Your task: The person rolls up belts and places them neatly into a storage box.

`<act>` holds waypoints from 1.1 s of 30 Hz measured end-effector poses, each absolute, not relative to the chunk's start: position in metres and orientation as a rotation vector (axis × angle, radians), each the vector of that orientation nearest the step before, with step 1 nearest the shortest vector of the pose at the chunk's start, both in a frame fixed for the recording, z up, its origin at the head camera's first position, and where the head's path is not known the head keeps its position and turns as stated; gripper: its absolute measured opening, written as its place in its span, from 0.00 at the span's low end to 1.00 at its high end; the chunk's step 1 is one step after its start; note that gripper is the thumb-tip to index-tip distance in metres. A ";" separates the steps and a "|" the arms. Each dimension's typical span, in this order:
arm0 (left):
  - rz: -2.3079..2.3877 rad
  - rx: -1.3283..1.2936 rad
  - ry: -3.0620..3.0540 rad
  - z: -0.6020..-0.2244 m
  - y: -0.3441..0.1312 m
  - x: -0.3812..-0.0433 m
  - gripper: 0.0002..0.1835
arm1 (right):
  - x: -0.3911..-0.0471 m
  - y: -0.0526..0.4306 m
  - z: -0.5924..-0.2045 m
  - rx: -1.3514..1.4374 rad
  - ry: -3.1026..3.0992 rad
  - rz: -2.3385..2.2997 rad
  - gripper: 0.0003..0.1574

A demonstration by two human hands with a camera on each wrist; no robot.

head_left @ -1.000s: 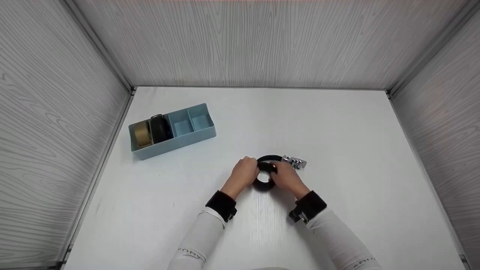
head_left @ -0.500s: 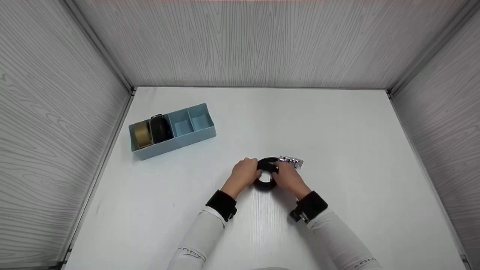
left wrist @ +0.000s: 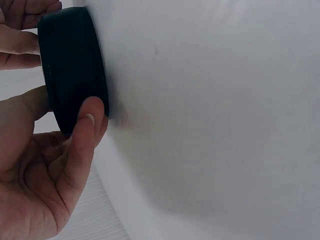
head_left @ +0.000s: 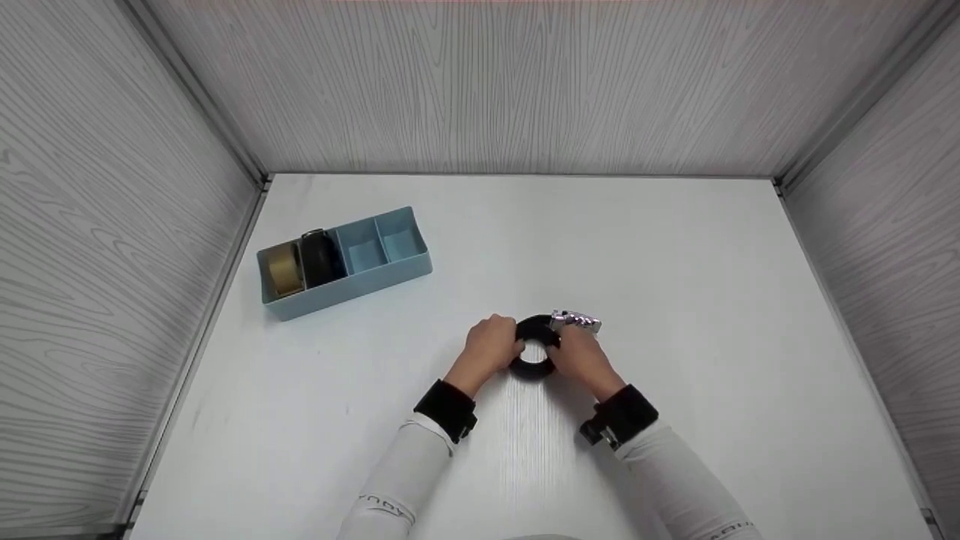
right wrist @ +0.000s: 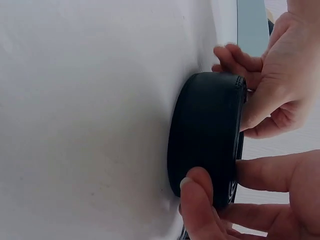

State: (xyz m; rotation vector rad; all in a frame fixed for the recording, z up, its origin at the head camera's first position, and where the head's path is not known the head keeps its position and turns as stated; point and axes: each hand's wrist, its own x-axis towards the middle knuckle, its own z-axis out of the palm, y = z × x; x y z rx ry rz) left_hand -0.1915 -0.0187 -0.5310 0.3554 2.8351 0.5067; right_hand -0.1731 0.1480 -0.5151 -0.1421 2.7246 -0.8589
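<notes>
A black leather belt [head_left: 534, 370] is wound into a round coil, standing on its edge width on the white table in the head view. Its silver buckle [head_left: 576, 321] sticks out past the coil's far right side, partly covered by my right hand. My left hand [head_left: 489, 346] grips the coil's left side, one finger laid along the outer band and others at the inner opening. On the opposite side, my right hand [head_left: 583, 356] pinches the coil near the buckle. Both wrist views show the belt's smooth outer band [right wrist: 206, 127] low against the table, with fingertips pressed to it.
A blue divided box [head_left: 360, 283] stands at the back left of the table [head_left: 675, 285]. It holds a tan roll [head_left: 285, 268] and a black rolled belt [head_left: 321, 257] in neighbouring compartments. Grey wood-grain walls [head_left: 480, 90] enclose the table's back and sides.
The loose loop behind the coil has been drawn in, so the belt is now one tighter ring. The buckle has shifted left, closer to the coil. Both hands stay nearly in place.
</notes>
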 end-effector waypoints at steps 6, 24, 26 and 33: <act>0.483 0.406 2.827 -0.530 -0.016 -0.193 0.14 | -0.180 0.149 -0.517 -0.138 2.684 -0.867 0.09; 0.570 0.374 2.847 -0.531 -0.019 -0.190 0.13 | -0.176 0.151 -0.523 -0.009 2.664 -0.937 0.07; 0.617 0.385 2.828 -0.531 -0.020 -0.191 0.12 | -0.177 0.151 -0.525 -0.038 2.683 -0.927 0.08; 0.874 0.442 2.719 -0.520 -0.026 -0.195 0.08 | -0.181 0.155 -0.528 -0.138 2.706 -1.014 0.06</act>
